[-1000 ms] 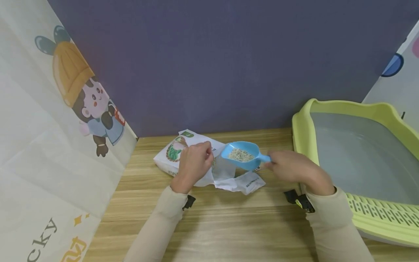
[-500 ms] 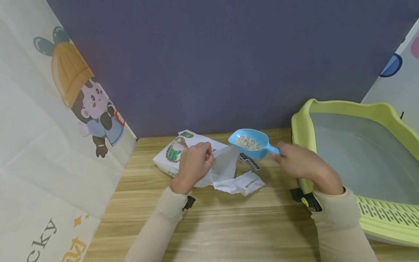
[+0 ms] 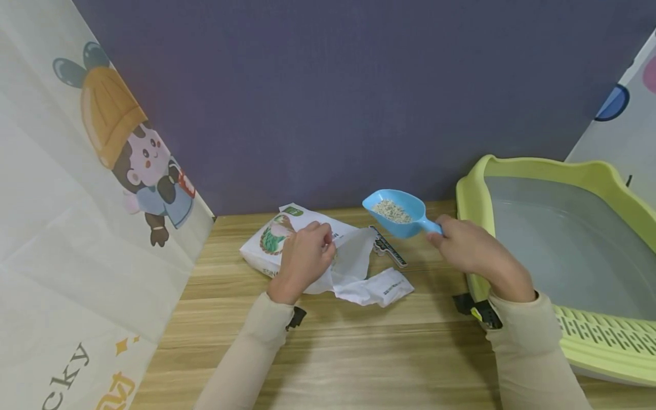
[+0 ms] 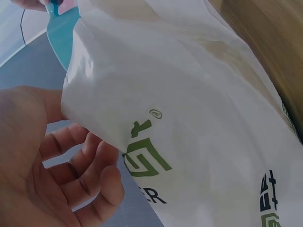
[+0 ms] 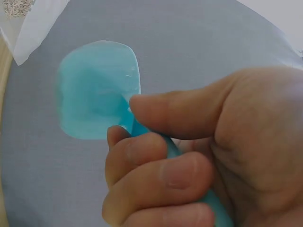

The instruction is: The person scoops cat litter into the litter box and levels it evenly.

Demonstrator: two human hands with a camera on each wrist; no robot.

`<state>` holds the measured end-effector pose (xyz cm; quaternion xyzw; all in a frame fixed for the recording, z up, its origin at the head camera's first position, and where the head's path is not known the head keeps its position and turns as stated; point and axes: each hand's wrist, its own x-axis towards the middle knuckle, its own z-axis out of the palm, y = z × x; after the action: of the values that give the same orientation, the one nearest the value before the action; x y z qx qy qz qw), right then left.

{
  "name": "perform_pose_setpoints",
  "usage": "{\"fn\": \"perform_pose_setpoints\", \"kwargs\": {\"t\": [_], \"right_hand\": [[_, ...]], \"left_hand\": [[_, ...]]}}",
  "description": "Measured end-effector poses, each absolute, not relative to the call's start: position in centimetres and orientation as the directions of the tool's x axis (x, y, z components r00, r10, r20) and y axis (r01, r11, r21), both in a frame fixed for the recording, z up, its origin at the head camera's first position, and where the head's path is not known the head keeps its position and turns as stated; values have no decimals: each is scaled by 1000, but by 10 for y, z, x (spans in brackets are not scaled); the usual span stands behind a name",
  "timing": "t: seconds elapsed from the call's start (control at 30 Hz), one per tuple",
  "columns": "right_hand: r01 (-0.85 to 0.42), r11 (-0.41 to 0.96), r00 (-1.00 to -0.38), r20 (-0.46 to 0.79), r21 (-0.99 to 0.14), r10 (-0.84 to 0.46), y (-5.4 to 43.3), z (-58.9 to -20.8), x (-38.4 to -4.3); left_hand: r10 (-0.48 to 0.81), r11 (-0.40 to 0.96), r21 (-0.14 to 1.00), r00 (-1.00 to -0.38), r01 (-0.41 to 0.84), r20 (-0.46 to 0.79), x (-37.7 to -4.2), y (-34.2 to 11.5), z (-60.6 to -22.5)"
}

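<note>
My right hand (image 3: 474, 250) grips the handle of a light blue scoop (image 3: 402, 229) and holds it raised right of the bag. Pale pellets of cat litter (image 3: 392, 210) lie in the scoop's bowl. In the right wrist view the scoop (image 5: 94, 94) shows from its underside, fingers curled round the handle. A white printed litter bag (image 3: 353, 250) lies on its side, its torn mouth facing right. My left hand (image 3: 307, 256) is over it; in the left wrist view it pinches the edge of the bag (image 4: 180, 104) between thumb and forefinger, other fingers loosely curled.
A litter tray with a lime-green rim (image 3: 474, 205) and grey floor stands at the right. A flat black-and-white piece (image 3: 392, 250) and a crumpled white flap (image 3: 392, 287) lie on the wooden table (image 3: 369, 353). A dark wall (image 3: 328, 102) rises behind.
My right hand has lifted the loaded scoop up and to the right, away from the bag's mouth, uncovering the black-and-white piece. The left hand has stayed on the bag.
</note>
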<state>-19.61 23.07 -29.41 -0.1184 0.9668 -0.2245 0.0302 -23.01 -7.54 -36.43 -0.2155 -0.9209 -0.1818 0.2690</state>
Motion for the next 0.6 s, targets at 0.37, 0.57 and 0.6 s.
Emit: {"fn": "perform_pose_setpoints", "kwargs": {"t": [0.37, 0.57, 0.6], "right_hand": [[-182, 870, -982, 40, -459, -185, 234, -289, -197], [-179, 862, -983, 51, -474, -175, 236, -288, -197], [-178, 862, -983, 52, -474, -174, 236, -288, -197]], "left_hand": [[311, 835, 221, -763, 504, 567, -230, -75, -365], [315, 837, 215, -765, 503, 562, -231, -74, -365], [316, 838, 213, -764, 503, 562, -231, -74, -365]]}}
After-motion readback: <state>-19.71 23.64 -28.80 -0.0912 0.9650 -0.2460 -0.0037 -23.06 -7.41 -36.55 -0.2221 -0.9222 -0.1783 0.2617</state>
